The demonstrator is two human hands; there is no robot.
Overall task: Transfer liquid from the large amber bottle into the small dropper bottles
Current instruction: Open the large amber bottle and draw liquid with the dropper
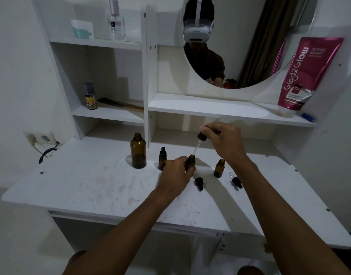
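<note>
Our left hand [174, 173] curls its fingers [183, 162] round a small dropper bottle [191, 161] that stands upright on the counter [91, 185]. Our right hand [225, 142] pinches the dropper [200, 142] by its black cap. The glass pipette slants down and leftward from those fingertips, its tip at the bottle's mouth. We judge the pipette light and brittle, so it is best held by the cap only, with the smooth bottle steadied low. The large amber bottle [138, 151] stands open and upright, left of the left fingers, beyond a capped small bottle [162, 159]. An open small bottle [219, 168] sits below the right wrist.
</note>
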